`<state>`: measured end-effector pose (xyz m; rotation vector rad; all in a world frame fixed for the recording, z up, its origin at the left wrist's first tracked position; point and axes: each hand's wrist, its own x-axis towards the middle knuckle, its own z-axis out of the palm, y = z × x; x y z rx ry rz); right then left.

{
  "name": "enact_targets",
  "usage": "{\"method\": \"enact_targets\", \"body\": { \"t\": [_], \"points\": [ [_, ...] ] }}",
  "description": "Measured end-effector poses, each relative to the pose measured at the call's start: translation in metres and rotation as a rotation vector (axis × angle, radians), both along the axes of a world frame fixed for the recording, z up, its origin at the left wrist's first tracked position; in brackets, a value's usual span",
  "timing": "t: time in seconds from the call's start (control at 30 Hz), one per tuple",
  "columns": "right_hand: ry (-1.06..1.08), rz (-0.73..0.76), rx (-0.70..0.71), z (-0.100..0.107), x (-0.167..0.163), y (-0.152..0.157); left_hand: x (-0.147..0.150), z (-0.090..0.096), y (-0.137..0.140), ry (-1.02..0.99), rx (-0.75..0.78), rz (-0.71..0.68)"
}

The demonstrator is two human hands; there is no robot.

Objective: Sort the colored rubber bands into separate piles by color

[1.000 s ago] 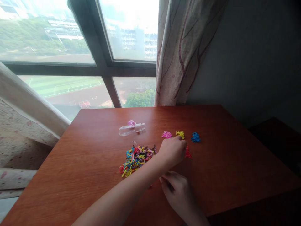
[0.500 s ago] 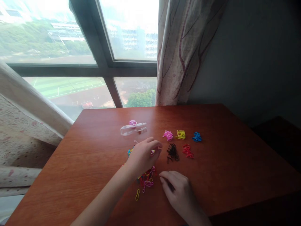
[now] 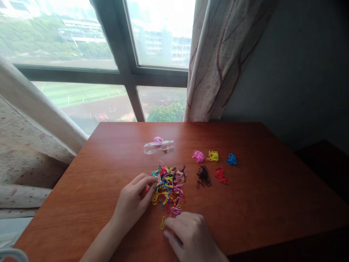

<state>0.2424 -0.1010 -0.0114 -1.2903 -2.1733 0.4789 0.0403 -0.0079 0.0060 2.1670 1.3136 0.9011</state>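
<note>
A heap of small pear-shaped loops (image 3: 167,183), mixed in colour and looking like bulb pins, lies mid-table. My left hand (image 3: 136,194) is at the heap's left edge, its thumb and forefinger almost together among the loops. Whatever they pinch is too small to make out. Below the heap, my right hand (image 3: 189,233) hovers low, fingers curled and thumb apart from the forefinger. A single yellow loop (image 3: 163,222) lies right at its fingertips; I cannot tell whether they touch it. One pale loop (image 3: 161,162) sits above the heap.
To the right are separate piles: pink (image 3: 198,156), yellow (image 3: 213,156), blue (image 3: 231,159), black (image 3: 204,176) and red (image 3: 220,175). A clear plastic bottle-like container (image 3: 156,147) lies behind the heap, beside a pink item (image 3: 157,139). The wooden table (image 3: 261,203) meets a window and curtains.
My left hand has drawn back from over the heap to its left edge, uncovering the heap. My right hand has moved left, toward the lone yellow loop. The view has shifted slightly.
</note>
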Motion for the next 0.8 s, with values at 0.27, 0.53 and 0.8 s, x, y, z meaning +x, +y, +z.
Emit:
{"method": "enact_targets", "body": {
  "t": [0.27,0.53,0.8],
  "points": [
    [-0.182,0.058,0.074,0.008,-0.01,0.009,0.003,0.001,-0.003,0.014,-0.021,0.012],
    [-0.016,-0.002,0.104,0.005,-0.008,0.01,0.004,-0.001,-0.005,-0.004,-0.043,0.02],
    [-0.078,-0.373,0.211,0.013,0.088,0.067,-0.001,-0.001,-0.004,0.012,-0.041,0.063]
  ]
}}
